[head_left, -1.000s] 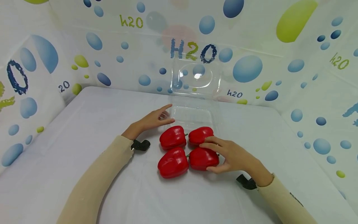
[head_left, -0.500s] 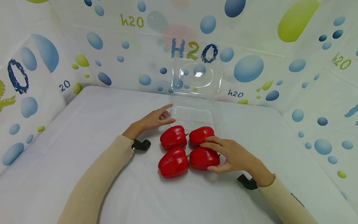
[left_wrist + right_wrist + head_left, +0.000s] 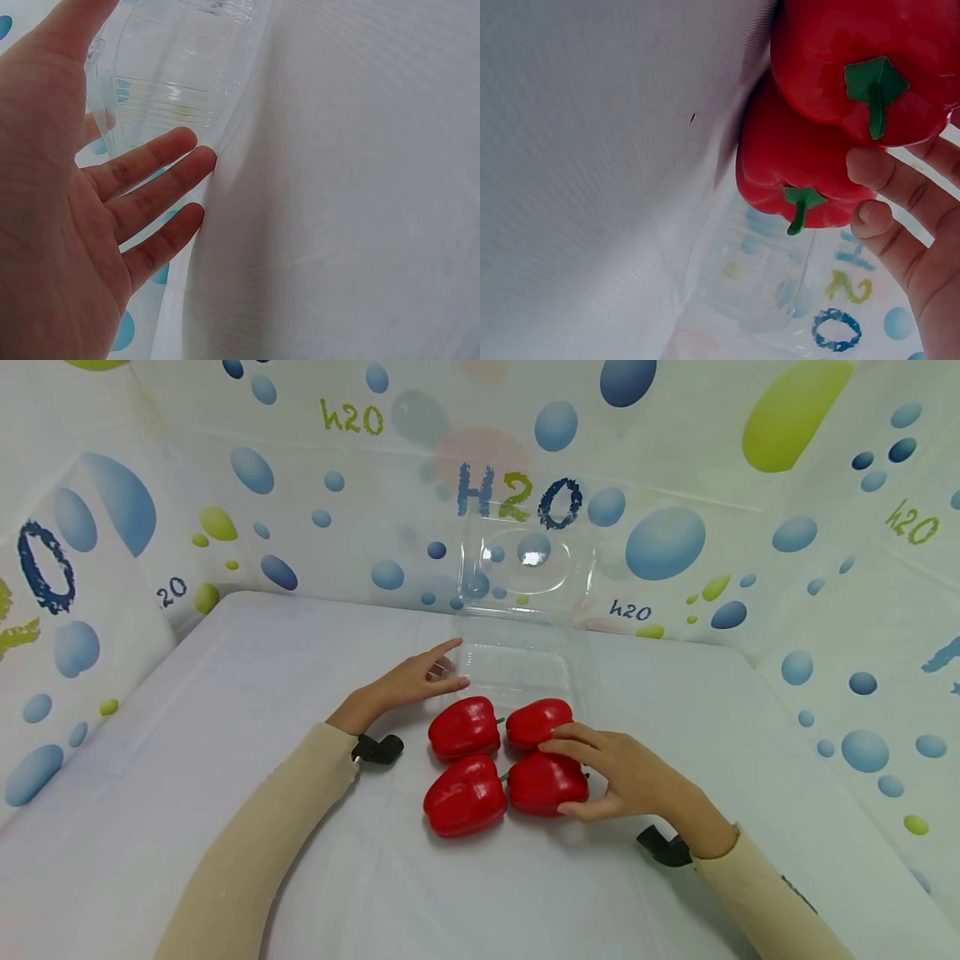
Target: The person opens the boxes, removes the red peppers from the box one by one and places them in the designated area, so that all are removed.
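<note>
Two rows of red bell peppers lie on the white tablecloth: back left (image 3: pixel 463 728), back right (image 3: pixel 534 723), front left (image 3: pixel 463 797), front right (image 3: pixel 542 785). My right hand (image 3: pixel 622 772) grips the front right pepper, thumb at its near side and curved fingers over its far side. In the right wrist view this pepper (image 3: pixel 825 45) shows its green stem, with the back right pepper (image 3: pixel 787 157) beyond the fingertips. My left hand (image 3: pixel 411 681) holds nothing, its thumb and index finger spread at the left edge of a clear plastic clamshell container (image 3: pixel 517 668).
The container's lid (image 3: pixel 517 560) stands raised behind its base, against the patterned backdrop (image 3: pixel 315 460). The tray lies just beyond the back pair of peppers. White cloth (image 3: pixel 360 877) covers the table.
</note>
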The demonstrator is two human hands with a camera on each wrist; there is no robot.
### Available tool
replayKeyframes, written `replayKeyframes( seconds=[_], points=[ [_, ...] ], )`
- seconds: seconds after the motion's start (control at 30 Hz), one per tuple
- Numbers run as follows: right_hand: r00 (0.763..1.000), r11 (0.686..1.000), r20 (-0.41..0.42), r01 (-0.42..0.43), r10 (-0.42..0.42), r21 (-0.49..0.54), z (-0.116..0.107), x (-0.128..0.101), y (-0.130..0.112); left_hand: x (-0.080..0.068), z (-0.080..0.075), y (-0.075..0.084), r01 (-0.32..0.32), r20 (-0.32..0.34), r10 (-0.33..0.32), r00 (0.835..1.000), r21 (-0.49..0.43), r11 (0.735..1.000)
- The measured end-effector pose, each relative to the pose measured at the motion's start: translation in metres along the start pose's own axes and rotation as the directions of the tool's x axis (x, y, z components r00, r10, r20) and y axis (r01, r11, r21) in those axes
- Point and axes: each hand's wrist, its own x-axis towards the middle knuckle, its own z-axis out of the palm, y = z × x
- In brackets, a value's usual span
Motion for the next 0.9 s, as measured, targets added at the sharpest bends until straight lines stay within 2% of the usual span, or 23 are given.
replayKeyframes(
  seconds=[0.2,0.43,0.7,0.9],
  points=[
    [1.0,0.997,0.001,-0.008,0.008,0.083,0.0002,-0.0011,0.002,0.0005,0.0006,-0.001,0.0,0.0,0.0,1.0,-0.003,1.0],
    [0.999,0.977,0.006,-0.05,0.05,0.207,-0.0013,-0.0013,0.0037,-0.0005,-0.0005,-0.0005,-0.014,-0.001,0.014,1.0,0.005,1.0],
    [0.998,0.974,-0.048,-0.02,0.031,0.225,-0.0029,-0.0014,0.0065,-0.0027,-0.0029,-0.0022,-0.016,0.004,0.016,1.0,0.008,1.0],
    [0.997,0.972,-0.062,-0.04,0.056,0.232,-0.0069,-0.0019,0.0095,-0.0018,0.0,-0.0046,-0.03,0.005,0.03,1.0,0.008,1.0]
  ],
)
